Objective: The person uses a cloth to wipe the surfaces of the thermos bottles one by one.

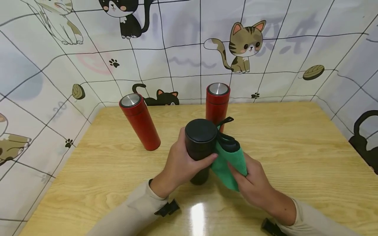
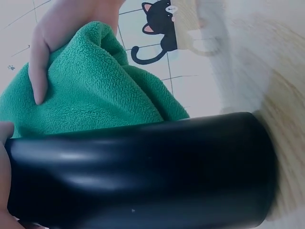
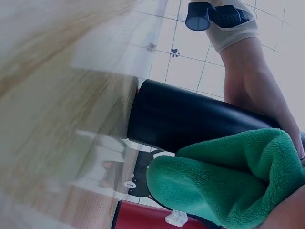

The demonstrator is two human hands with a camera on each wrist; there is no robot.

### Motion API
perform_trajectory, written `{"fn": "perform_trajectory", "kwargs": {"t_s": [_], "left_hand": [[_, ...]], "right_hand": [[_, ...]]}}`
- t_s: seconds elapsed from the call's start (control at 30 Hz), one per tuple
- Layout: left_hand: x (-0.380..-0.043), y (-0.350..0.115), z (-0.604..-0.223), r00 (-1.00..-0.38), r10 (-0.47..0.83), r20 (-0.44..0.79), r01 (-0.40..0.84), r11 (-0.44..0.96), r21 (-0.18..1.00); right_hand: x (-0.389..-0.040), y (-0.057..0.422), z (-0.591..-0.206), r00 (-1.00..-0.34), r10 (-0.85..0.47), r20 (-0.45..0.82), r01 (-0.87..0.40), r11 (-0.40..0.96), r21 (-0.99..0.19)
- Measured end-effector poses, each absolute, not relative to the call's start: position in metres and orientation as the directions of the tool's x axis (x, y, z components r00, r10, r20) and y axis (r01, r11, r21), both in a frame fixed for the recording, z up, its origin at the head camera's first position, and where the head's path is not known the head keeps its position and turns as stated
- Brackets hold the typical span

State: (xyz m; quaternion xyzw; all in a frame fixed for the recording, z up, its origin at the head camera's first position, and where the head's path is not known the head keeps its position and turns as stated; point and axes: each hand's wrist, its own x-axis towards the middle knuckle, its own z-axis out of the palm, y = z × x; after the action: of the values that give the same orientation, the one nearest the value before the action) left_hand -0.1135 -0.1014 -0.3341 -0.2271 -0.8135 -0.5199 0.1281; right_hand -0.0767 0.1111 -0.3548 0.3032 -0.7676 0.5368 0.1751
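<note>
My left hand (image 1: 180, 160) grips a black thermos (image 1: 200, 147) around its upper body, with the thumb across the front. The thermos is roughly upright, its base at or just over the table; I cannot tell if it touches. My right hand (image 1: 254, 183) holds a green fleecy cloth (image 1: 227, 170) with a black edge and a black loop at its top. In the left wrist view the bunched cloth (image 2: 95, 86) lies against the side of the thermos (image 2: 143, 176). The right wrist view also shows the cloth (image 3: 224, 176) against the thermos (image 3: 190, 114).
Behind the hands stand two red thermoses with silver-topped lids, one at the left (image 1: 141, 124), the other at the back (image 1: 217, 101), partly hidden by the black thermos and cloth. The wooden table (image 1: 295, 157) meets a cat-patterned sheet (image 1: 183, 59) at the back and sides.
</note>
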Motion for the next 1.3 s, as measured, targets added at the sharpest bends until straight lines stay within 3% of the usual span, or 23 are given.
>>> {"fn": "perform_trajectory", "kwargs": {"t_s": [0.37,0.57,0.7,1.03,1.3], "left_hand": [[-0.1112,-0.1047,-0.3334,-0.867,0.250,0.431,0.498,0.413,0.763],[-0.1124,-0.1047,-0.3307,-0.815,0.336,0.471,0.575,0.374,0.728],[-0.1110,-0.1040,-0.3293,-0.817,0.357,0.453,0.570,0.375,0.731],[-0.1109,-0.1067,-0.3306,-0.835,0.324,0.444,0.542,0.358,0.760],[-0.1094,-0.1047,-0.3299,-0.850,0.300,0.434,0.523,0.376,0.765]], "right_hand": [[-0.0843,0.1120,-0.3578,-0.834,-0.389,0.391,-0.521,0.323,-0.790],[-0.0793,0.1123,-0.3526,-0.809,-0.263,0.526,-0.586,0.286,-0.758],[-0.0777,0.1121,-0.3520,-0.769,-0.210,0.604,-0.639,0.246,-0.729],[-0.0792,0.1107,-0.3563,-0.804,-0.258,0.536,-0.593,0.289,-0.751],[-0.0790,0.1092,-0.3572,-0.719,-0.155,0.677,-0.692,0.250,-0.677]]}}
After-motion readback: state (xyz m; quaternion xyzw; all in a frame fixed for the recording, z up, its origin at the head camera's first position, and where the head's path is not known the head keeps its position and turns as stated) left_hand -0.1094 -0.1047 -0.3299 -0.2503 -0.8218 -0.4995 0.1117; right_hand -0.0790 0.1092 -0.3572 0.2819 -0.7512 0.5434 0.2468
